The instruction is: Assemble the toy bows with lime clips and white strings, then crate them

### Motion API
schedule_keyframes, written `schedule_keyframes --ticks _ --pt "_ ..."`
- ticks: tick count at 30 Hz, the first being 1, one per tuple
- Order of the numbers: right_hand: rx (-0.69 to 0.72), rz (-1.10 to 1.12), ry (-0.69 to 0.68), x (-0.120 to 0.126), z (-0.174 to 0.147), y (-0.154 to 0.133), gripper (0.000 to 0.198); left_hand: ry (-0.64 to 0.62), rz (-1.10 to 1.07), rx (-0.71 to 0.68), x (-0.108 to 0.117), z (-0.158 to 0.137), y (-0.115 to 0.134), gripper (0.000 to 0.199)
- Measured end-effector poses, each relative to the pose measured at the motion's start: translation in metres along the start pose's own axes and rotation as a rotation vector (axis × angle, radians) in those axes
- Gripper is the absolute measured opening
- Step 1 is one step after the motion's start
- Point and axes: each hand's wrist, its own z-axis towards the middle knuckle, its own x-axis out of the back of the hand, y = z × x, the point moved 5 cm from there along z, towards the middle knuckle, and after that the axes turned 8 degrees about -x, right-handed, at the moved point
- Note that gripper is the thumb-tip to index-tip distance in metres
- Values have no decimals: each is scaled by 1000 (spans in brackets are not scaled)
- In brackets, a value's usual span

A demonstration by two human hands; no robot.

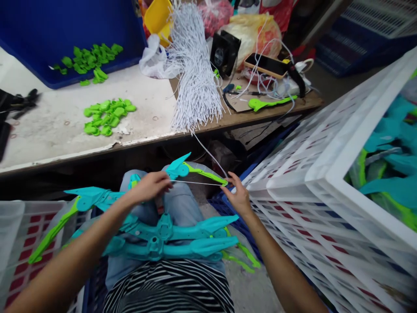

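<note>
A turquoise plastic toy bow (177, 169) with a thin green limb (205, 173) lies across my knees. At the tip of that limb, my right hand (237, 193) pinches the green end and the white string there. My left hand (153, 186) is closed at the near end of a taut white string (195, 182) that runs across to the tip; its fingertips are partly hidden. From the right fingers another length of string rises towards the table. Several more turquoise bow bodies (195, 231) with green limbs rest on my lap, below my forearms.
On the table (143, 117) lie a bundle of white strings (195, 74), a pile of green plastic parts (107, 115), a small black fan (224, 52) and a phone (267, 65). A blue bin (65, 26) stands behind. White crates (293, 174) flank me, the right one filled with turquoise bows.
</note>
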Motion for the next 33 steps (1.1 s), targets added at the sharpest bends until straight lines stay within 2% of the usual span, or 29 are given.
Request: schedule_keyframes --ticks 2,4,6,7,9,11,13,14,15,18,19,21,23,25,29,33 --pt "-42 -8 -19 -1 0 3 58 136 -231 -55 56 -45 -6 16" --pt "-84 -33 -38 -2 1 7 62 365 -488 -124 104 -88 -17 20" --pt "-117 -73 -61 0 4 10 66 580 -710 -245 131 -123 -28 21" --pt "-120 -97 -78 2 6 10 66 651 -793 -310 136 -135 -32 22" --pt "-75 -164 -104 6 14 2 65 705 -888 -391 131 -151 -37 24" --pt "55 -237 -66 7 26 -24 57 698 -886 -392 114 -155 -39 23" --pt "254 -252 5 -5 34 -72 44 707 -811 -349 95 -153 -42 26" --pt "369 -231 9 -18 34 -102 37 717 -764 -328 86 -151 -44 27" --pt "492 -197 -24 -37 31 -134 31 723 -724 -308 78 -149 -46 27" --pt "867 -185 -333 -119 2 -224 28 671 -689 -270 58 -139 -50 28" --pt "957 -238 -430 -147 -9 -245 30 643 -704 -268 53 -136 -51 32" --pt "1034 -372 -596 -194 -24 -271 34 604 -743 -270 49 -132 -52 35" --pt "1011 -483 -681 -222 -24 -277 41 614 -803 -280 53 -132 -54 34" --pt "940 -514 -696 -231 -8 -271 51 693 -890 -298 63 -138 -58 36" --pt "768 -407 -721 -225 35 -248 56 1018 -983 -379 99 -160 -70 35" --pt "600 -192 -884 -216 53 -236 48 1340 -850 -414 140 -179 -84 35"
